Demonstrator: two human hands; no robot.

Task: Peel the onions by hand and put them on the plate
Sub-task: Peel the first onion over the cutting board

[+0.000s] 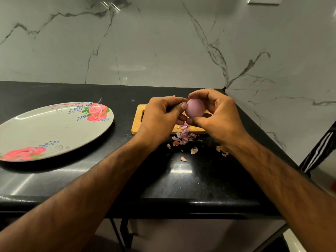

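While the black counter (181,179) carries a flowered plate (54,130) with no onion on it yet, we judge the task far from finished. Above the wooden board (138,128), our left grip (160,115) and right grip (218,115) both curl round one onion (195,108), held off the counter. It looks smooth, pale purple and nearly skinless. Peel scraps (183,138) lie below.

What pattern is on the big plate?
The plate is pale grey-white with pink roses, green leaves and small blue sprigs near its rim, seen in the head view.
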